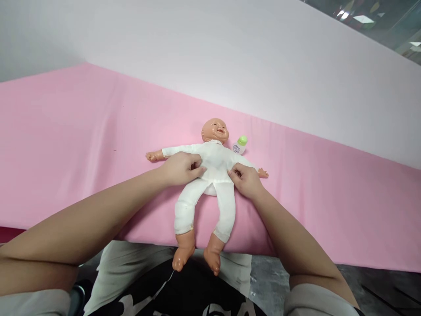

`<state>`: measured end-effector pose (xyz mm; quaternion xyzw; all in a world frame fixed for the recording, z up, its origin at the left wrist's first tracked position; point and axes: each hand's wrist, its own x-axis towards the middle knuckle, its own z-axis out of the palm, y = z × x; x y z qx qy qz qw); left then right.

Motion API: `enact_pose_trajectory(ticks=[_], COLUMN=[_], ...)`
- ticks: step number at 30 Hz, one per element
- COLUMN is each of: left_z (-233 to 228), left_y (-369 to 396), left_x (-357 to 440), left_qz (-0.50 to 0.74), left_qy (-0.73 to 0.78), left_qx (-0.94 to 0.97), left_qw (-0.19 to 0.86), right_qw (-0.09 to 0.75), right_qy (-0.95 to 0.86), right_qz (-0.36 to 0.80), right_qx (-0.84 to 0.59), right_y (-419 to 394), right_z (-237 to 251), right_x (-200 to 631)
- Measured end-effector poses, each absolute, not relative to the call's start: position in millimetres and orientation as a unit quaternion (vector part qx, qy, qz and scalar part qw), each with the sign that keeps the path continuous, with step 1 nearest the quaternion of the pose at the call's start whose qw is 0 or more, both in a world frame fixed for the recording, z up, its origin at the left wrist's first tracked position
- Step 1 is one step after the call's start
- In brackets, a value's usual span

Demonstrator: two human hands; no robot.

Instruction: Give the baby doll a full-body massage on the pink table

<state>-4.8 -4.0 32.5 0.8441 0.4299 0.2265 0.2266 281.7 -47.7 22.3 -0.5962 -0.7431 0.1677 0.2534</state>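
Note:
A baby doll [215, 160] with a white cloth body lies on its back, head away from me and arms spread. Its hard plastic feet reach past the near edge of the pink cover. My left hand [183, 169] is closed at the left side of the doll's torso, fingers curled and thumb pressed to the white cloth. At the right side of the torso, my right hand [246, 179] is closed in the same way, thumb and fingertips on the cloth. A small bottle with a green cap [240, 145] lies beside the doll's head, touched by neither hand.
The pink cover [82, 145] spreads over the table to both sides, with its near edge close to my body. A pale wall panel [213, 52] rises along the far side. Glass [368, 22] shows at the upper right.

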Motion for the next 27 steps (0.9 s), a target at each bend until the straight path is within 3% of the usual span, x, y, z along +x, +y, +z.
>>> enact_pose_trajectory(ticks=[4,18,21,27], left_z=[23.4,21.1,23.8,31.3], left_y=[-3.7,8.5,17.6,77.1], left_x=[2.9,-1.2,-3.1,29.8], left_qz=[0.235,0.258,0.299,0.464], left_qy=[0.460,0.512,0.525,0.510], left_qx=[0.831,0.800,0.779,0.686], left_qw=[0.207,0.178,0.168,0.231], right_qw=[0.262,0.134,0.190,0.452], right_qy=[-0.748,-0.776,-0.771,-0.723], right_qz=[0.153,-0.006,-0.012,0.073], right_qx=[-0.591,-0.616,-0.607,-0.517], right_y=[-48.9,-53.6,-40.3,38.9], right_z=[12.7,21.1,27.8,40.4], right_x=[265.7,243.9,248.5,241.0])
